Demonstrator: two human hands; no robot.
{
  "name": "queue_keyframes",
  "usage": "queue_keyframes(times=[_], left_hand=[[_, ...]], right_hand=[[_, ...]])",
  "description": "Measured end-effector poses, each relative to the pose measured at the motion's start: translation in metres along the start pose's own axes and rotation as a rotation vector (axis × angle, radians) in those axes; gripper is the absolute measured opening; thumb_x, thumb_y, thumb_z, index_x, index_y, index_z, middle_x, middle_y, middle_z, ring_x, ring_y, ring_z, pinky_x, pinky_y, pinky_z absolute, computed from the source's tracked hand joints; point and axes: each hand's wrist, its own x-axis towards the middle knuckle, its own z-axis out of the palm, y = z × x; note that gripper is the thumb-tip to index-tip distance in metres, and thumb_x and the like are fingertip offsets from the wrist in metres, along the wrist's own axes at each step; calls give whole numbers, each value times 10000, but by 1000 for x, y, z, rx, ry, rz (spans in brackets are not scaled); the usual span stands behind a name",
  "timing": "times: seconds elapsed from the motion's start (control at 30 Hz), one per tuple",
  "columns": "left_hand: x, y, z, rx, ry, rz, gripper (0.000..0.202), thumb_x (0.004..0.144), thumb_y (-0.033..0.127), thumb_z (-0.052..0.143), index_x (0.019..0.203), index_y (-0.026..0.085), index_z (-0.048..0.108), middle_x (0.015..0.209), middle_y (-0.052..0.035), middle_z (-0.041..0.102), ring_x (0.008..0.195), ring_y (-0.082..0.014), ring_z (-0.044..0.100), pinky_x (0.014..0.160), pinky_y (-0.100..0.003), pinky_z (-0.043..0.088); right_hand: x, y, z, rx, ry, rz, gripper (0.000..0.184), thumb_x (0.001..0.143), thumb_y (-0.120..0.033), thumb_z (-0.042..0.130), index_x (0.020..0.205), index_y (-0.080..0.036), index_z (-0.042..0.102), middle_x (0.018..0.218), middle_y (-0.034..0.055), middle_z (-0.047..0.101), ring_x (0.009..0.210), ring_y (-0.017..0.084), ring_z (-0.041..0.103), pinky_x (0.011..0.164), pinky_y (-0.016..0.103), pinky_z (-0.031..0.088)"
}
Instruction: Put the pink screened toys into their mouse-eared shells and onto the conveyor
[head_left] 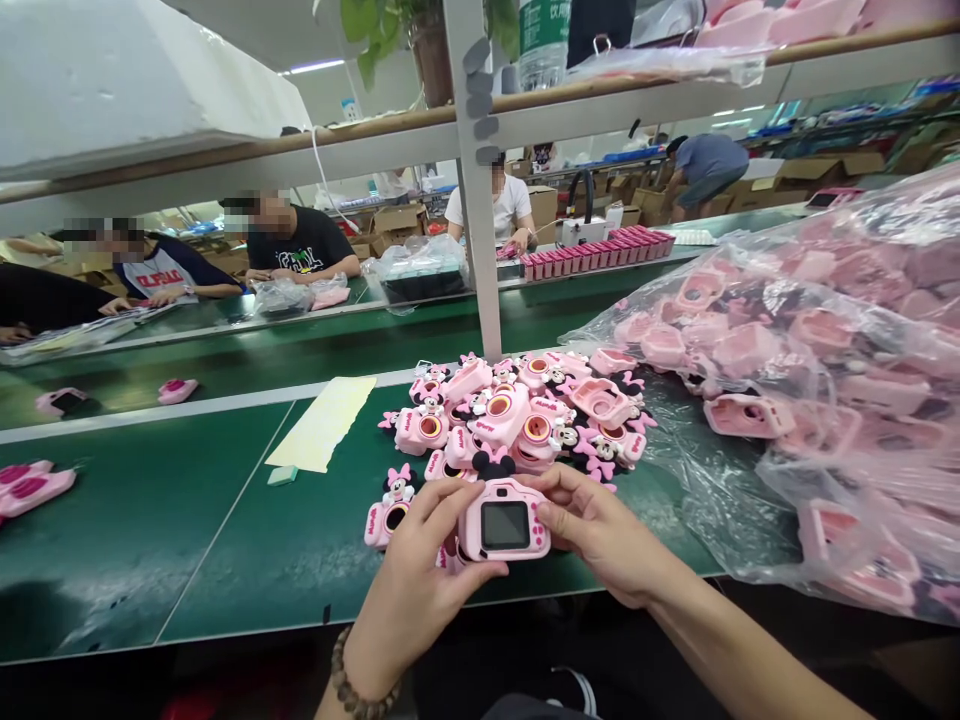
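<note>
A pink toy camera (pixel 504 522) with a small dark screen facing me sits between both hands near the front edge of the green table (pixel 225 530). My left hand (pixel 411 580) grips its left side, thumb under it. My right hand (pixel 592 530) grips its right side with fingers over the top. Just beyond lies a heap of pink toy cameras (pixel 517 415) with mouse-ear decorations. One more such camera (pixel 386 515) lies beside my left hand.
A big clear plastic bag of pink camera shells (pixel 825 370) fills the right side. A yellow sheet (pixel 324 420) lies left of the heap. Loose pink pieces (pixel 34 488) lie at far left. A white post (pixel 480 190) stands behind. Other people sit across the conveyor.
</note>
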Motion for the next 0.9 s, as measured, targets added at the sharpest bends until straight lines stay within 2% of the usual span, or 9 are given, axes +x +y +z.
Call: queue_keyframes(times=[0.13, 0.27, 0.4, 0.47, 0.57, 0.63, 0.7, 0.8, 0.9], left_hand=[[3, 0, 0, 113, 89, 159, 627, 762, 463, 770, 1323, 341, 515, 1264, -46, 620, 1165, -195, 631, 987, -332, 576], [1, -5, 2, 149, 169, 282, 630, 730, 445, 793, 1274, 262, 533, 1227, -84, 672, 1140, -200, 663, 959, -313, 587], [-6, -6, 10, 23, 239, 182, 441, 710, 430, 820, 984, 249, 526, 1219, -72, 701, 1100, -201, 693, 890, -295, 608], [-7, -4, 13, 6, 255, 108, 546, 681, 478, 829, 1071, 255, 517, 1171, -66, 717, 1001, -193, 719, 802, -283, 623], [-5, -1, 14, 85, 212, 175, 737, 689, 516, 806, 1300, 263, 482, 1156, -75, 707, 992, -199, 710, 836, -311, 620], [-4, 1, 15, 121, 203, 260, 700, 702, 496, 800, 1291, 258, 506, 1163, -77, 697, 1061, -202, 690, 927, -320, 594], [-5, 2, 18, 86, 245, 279, 578, 691, 469, 817, 1159, 252, 559, 1159, -67, 696, 1083, -192, 683, 960, -299, 576], [-10, 5, 24, -26, 304, 181, 516, 663, 463, 842, 1035, 259, 547, 1149, -39, 708, 1056, -174, 696, 921, -259, 582], [-14, 6, 28, -106, 298, 56, 667, 637, 493, 851, 1173, 280, 517, 1105, -15, 718, 963, -155, 716, 831, -231, 600]], right_hand=[[3, -4, -3, -31, 21, 24, 307, 828, -449, 768, 1000, -226, 648, 1297, 59, 619, 1037, 177, 653, 804, 280, 552], [-4, -12, -6, -112, -30, 1, 290, 906, -471, 670, 1090, -247, 653, 1301, 67, 624, 1135, 209, 631, 938, 358, 537], [-17, -14, -7, -217, -127, -134, 445, 868, -400, 733, 1268, -290, 570, 1403, 78, 554, 1292, 255, 546, 1082, 441, 463], [-21, -8, -8, -296, -130, -173, 607, 786, -344, 819, 1317, -302, 529, 1461, 85, 499, 1325, 280, 516, 1101, 458, 455], [-24, 5, -13, -557, -50, -242, 682, 785, -297, 819, 1380, -321, 485, 1465, 84, 491, 1328, 280, 509, 1102, 458, 460], [-25, 11, -18, -720, -11, -306, 650, 835, -292, 769, 1407, -343, 465, 1473, 71, 488, 1354, 273, 481, 1098, 450, 466], [-26, 13, -24, -826, -6, -376, 631, 873, -309, 727, 1431, -360, 438, 1482, 62, 490, 1374, 270, 462, 1092, 442, 475], [-29, 11, -28, -961, -8, -485, 640, 903, -334, 691, 1468, -369, 390, 1482, 59, 507, 1364, 268, 485, 1109, 448, 464], [-31, 9, -25, -1078, 14, -570, 645, 924, -317, 662, 1497, -358, 368, 1485, 58, 514, 1366, 267, 493, 1128, 440, 453]])
